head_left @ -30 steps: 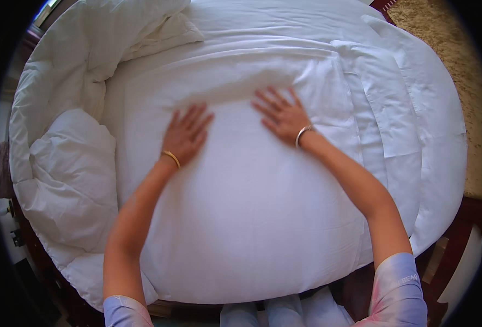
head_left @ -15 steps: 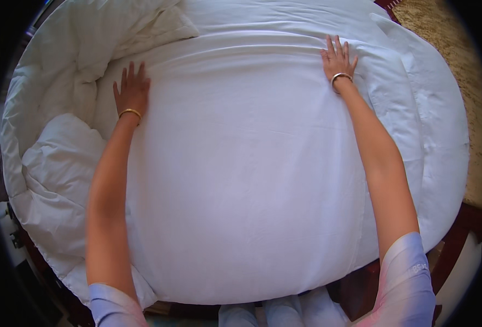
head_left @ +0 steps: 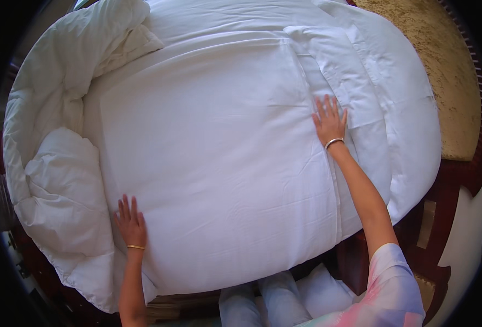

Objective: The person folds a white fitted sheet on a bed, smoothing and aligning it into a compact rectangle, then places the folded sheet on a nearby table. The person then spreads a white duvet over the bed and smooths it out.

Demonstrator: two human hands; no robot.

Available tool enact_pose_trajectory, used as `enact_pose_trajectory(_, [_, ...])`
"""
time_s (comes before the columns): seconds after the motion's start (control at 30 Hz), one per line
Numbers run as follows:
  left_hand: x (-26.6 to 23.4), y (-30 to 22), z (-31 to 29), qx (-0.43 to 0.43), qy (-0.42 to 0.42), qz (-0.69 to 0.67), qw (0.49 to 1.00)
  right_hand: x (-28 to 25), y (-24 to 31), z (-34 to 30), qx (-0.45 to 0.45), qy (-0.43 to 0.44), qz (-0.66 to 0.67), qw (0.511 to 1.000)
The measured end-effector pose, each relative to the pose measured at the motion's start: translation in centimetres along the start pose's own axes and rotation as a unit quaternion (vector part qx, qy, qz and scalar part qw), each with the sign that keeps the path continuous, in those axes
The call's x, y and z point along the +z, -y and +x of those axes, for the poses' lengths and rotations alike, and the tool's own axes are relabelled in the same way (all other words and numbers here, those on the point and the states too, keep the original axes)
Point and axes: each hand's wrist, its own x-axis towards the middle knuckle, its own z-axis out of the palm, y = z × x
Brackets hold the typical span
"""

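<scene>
A white sheet [head_left: 213, 158], folded into a broad rectangle, lies spread over the bed in front of me. My left hand [head_left: 131, 222], a gold bangle at its wrist, lies flat with fingers apart on the sheet's near left side. Farther out, my right hand [head_left: 330, 121] rests with spread fingers on the sheet's right edge, a silver bangle on that wrist. Neither hand holds anything. Shallow creases run across the cloth, mostly at its right and near parts. Beside my right hand lies another folded layer of white bedding [head_left: 355, 92].
A bunched white duvet [head_left: 66, 180] lines the bed's left side. Along the right is a dark red wooden bed frame [head_left: 459, 174], with a tan textured panel [head_left: 448, 71] beyond it. Below the near edge, a white pillow-like bundle [head_left: 325, 291] sits beside my legs.
My left hand has slid far back toward me along the left side. My right hand has come nearer too, by less. The far wrinkles have flattened, and the view has turned slightly.
</scene>
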Motion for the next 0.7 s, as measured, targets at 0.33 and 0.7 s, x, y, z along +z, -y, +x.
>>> enact_pose_trajectory(0.33, [-0.1, -15.3, -11.2, 0.117, 0.024, -0.185, 0.975, -10.9, 18.7, -23.6, -0.263, 0.119, 0.347, 0.892])
enact_pose_trajectory(0.7, [5.3, -2.4, -27.2, -0.087, -0.061, -0.125, 0.986, -2.6, -6.5, -33.9, 0.191, -0.02, 0.109, 0.975])
